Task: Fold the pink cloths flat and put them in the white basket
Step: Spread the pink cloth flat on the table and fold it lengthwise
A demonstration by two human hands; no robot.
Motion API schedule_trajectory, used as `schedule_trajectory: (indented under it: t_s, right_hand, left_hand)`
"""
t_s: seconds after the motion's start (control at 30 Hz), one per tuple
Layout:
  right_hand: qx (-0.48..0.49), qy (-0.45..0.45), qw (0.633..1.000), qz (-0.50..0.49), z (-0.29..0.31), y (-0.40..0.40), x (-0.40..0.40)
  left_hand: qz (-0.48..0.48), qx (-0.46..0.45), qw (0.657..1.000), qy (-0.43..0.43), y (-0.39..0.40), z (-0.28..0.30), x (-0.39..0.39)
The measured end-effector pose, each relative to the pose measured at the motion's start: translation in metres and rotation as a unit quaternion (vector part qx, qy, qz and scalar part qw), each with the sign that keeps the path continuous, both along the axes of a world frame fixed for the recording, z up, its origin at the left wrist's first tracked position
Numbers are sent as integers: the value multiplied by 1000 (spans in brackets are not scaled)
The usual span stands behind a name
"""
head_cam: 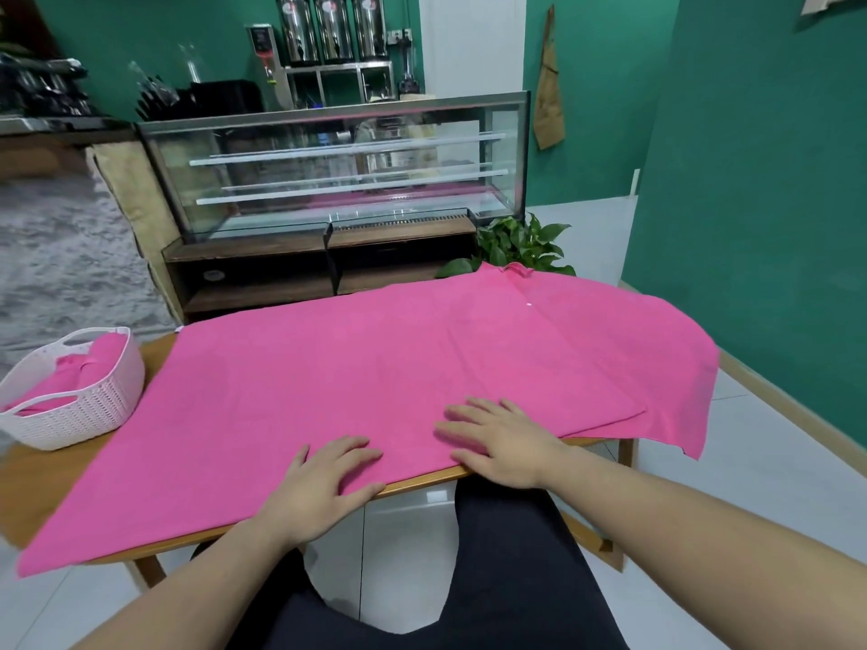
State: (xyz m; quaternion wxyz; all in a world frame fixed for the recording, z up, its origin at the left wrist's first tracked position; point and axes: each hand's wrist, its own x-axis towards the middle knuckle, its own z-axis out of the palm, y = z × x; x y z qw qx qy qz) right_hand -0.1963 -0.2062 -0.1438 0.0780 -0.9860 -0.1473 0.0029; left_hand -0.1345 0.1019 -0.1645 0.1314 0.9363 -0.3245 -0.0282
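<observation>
At the bottom of the frame two bare forearms reach up from over dark trousers toward the near edge of a wooden counter (28, 490). The left hand (323, 485) lies flat at lower centre with its fingers spread and straight, pressing down on the near edge of a large pink cloth (328, 368), its thumb along the counter's rim. The right hand (497, 438) rests just to the right of it, palm down, fingers likewise straight and splayed on the fabric; neither hand is curled round anything. The pink cloth is spread across nearly the whole counter, running from the lower left of the frame to the right of centre, where its far end hangs over the counter's edge; on the right half a second layer of fabric lies on top, its edge showing as a line just beyond the right hand. At the left of the frame, on the bare part of the counter and just beside the cloth's left edge, stands the white basket (94, 410), a woven-look tub with handle slots, and inside it lie more pink cloths (79, 372), bundled together. Beyond the counter, at centre right, a green leafy plant (520, 246) rises behind the cloth. Farther back, a glass display case (338, 166) sits on a dark wooden base, and in the upper centre three metal urns (333, 28) stand on a shelf against the green wall
</observation>
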Motion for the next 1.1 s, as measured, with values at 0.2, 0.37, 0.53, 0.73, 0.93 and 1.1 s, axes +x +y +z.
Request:
schedule_trajectory:
  t_s: [0.2, 0.37, 0.53, 0.73, 0.93, 1.1]
  right_hand:
    - [-10, 23, 996, 80, 5, 24, 12]
    - [5, 59, 996, 65, 6, 10, 6]
    - [3, 28, 1000, -5, 4, -12, 6]
    - [-29, -22, 996, -80, 10, -10, 7]
    - [-31, -57, 994, -88, 7, 22, 16]
    - [-59, -29, 987, -150, 12, 11, 27]
  left_hand:
    - [-62, 35, 994, -86, 14, 13, -1]
    - [-10, 61, 995, -76, 35, 26, -6]
    - [126, 44, 989, -60, 57, 23, -3]
    - [154, 62, 981, -102, 59, 18, -6]
    - [183, 32, 976, -115, 26, 23, -4]
    - [211, 18, 972, -102, 33, 20, 5]
